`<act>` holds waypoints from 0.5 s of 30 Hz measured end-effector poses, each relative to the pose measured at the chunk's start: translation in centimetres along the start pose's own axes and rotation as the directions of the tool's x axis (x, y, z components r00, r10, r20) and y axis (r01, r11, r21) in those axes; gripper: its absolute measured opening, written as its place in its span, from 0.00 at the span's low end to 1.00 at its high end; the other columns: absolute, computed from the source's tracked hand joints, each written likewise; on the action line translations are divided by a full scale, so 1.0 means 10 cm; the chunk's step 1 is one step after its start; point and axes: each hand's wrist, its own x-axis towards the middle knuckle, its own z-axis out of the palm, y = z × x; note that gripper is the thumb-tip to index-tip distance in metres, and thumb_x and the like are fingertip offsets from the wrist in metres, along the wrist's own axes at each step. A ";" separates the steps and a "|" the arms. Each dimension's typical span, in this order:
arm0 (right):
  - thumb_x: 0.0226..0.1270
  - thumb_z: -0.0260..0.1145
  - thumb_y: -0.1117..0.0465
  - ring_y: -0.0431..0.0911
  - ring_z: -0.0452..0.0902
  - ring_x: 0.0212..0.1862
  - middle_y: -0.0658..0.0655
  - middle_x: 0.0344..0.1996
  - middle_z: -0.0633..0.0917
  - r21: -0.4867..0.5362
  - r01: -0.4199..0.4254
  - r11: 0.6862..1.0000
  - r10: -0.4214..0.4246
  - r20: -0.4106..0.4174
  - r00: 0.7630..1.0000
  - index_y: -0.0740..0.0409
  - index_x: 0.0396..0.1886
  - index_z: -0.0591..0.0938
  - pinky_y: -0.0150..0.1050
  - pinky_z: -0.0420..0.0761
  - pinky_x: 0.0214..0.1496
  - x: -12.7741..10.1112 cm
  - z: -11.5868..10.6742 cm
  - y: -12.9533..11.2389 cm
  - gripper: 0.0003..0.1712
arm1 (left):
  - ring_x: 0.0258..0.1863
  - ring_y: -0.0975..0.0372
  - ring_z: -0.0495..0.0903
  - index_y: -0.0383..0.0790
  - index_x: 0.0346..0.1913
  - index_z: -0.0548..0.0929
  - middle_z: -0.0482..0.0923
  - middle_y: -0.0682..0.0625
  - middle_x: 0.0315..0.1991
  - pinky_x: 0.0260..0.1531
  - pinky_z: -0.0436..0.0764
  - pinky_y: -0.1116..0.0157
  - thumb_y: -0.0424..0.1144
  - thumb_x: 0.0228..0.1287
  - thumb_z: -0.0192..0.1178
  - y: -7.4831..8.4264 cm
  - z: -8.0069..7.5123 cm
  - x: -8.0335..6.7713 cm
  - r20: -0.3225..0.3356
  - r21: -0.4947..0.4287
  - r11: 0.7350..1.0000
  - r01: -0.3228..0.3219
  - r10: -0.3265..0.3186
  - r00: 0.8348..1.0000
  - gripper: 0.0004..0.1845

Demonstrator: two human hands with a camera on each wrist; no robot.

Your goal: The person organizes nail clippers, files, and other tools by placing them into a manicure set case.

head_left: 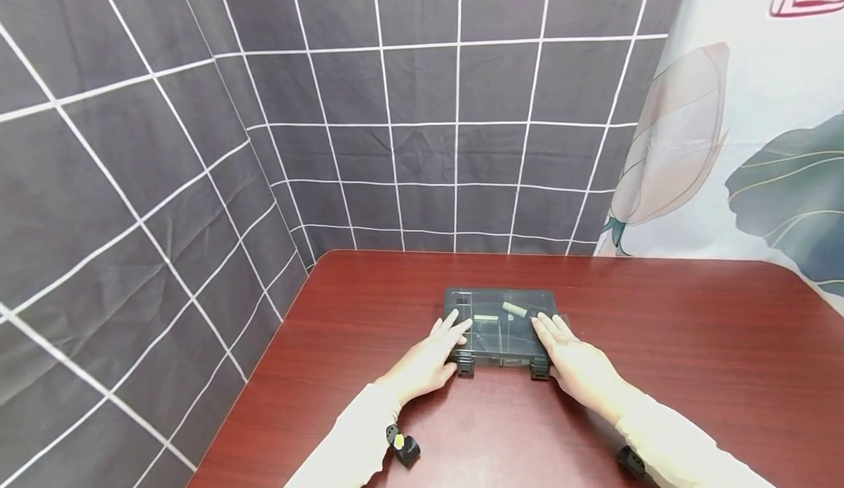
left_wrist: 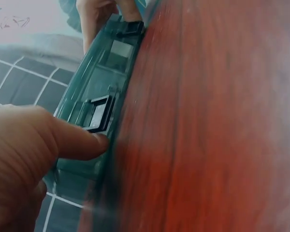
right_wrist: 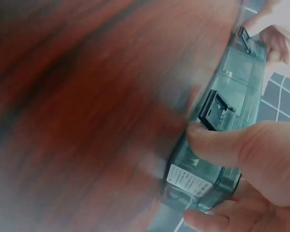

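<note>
A see-through, dark-tinted plastic compartment box (head_left: 499,338) lies on the table with its lid down. Two black latches (head_left: 465,365) jut from its front side. Through the lid show a pale green stick-like piece (head_left: 514,309) and a shorter pale strip (head_left: 486,318). My left hand (head_left: 430,356) holds the left end, fingers over the lid, thumb (left_wrist: 87,144) against the front wall beside a latch. At the opposite end my right hand (head_left: 583,367) grips the box, its thumb (right_wrist: 215,145) close by the other latch. A white printed label (right_wrist: 189,180) is on the right end.
The box stands on a red-brown wooden table (head_left: 356,305). Behind and to the left hangs dark grey cloth (head_left: 422,92) with white grid lines; a floral curtain (head_left: 699,143) is at the right. Both sleeves carry small black wrist devices (head_left: 404,445).
</note>
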 end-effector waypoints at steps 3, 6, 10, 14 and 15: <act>0.33 0.76 0.71 0.63 0.69 0.57 0.68 0.57 0.73 0.001 -0.010 1.000 0.010 0.008 1.000 0.71 0.58 0.71 0.47 0.79 0.31 0.00 -0.01 0.02 0.45 | 0.68 0.53 0.54 0.35 0.67 0.60 0.79 0.52 0.48 0.64 0.55 0.57 0.23 0.48 0.62 0.01 0.01 0.03 0.004 0.011 1.000 -0.004 0.004 1.000 0.40; 0.37 0.78 0.64 0.63 0.68 0.58 0.68 0.58 0.72 0.046 -0.029 0.998 0.027 0.039 0.999 0.70 0.60 0.70 0.49 0.78 0.35 -0.01 -0.03 0.04 0.46 | 0.69 0.54 0.54 0.36 0.68 0.60 0.79 0.52 0.48 0.64 0.55 0.57 0.28 0.51 0.65 -0.01 0.01 0.03 0.016 -0.037 0.999 0.007 -0.007 1.000 0.40; 0.45 0.76 0.54 0.62 0.66 0.61 0.67 0.61 0.70 0.109 -0.080 0.991 0.069 0.098 0.993 0.68 0.62 0.69 0.54 0.76 0.42 0.00 -0.04 0.07 0.45 | 0.69 0.56 0.54 0.36 0.67 0.63 0.80 0.51 0.46 0.64 0.55 0.54 0.37 0.55 0.67 -0.03 0.00 0.02 0.011 -0.144 0.989 0.027 -0.025 1.000 0.37; 0.53 0.70 0.49 0.61 0.64 0.62 0.65 0.62 0.69 0.128 -0.130 0.983 0.109 0.159 0.981 0.64 0.63 0.70 0.55 0.75 0.46 0.02 -0.06 0.07 0.41 | 0.67 0.57 0.57 0.35 0.65 0.66 0.81 0.49 0.44 0.63 0.56 0.52 0.41 0.60 0.63 -0.03 -0.02 0.01 -0.011 -0.182 0.983 0.027 -0.030 0.999 0.32; 0.54 0.70 0.48 0.61 0.64 0.62 0.65 0.62 0.70 0.125 -0.133 0.983 0.111 0.166 0.980 0.64 0.62 0.71 0.55 0.74 0.48 0.02 -0.07 0.07 0.40 | 0.67 0.57 0.58 0.35 0.65 0.66 0.81 0.50 0.44 0.63 0.57 0.53 0.41 0.61 0.62 -0.03 -0.03 0.02 -0.009 -0.177 0.984 0.032 -0.034 0.999 0.31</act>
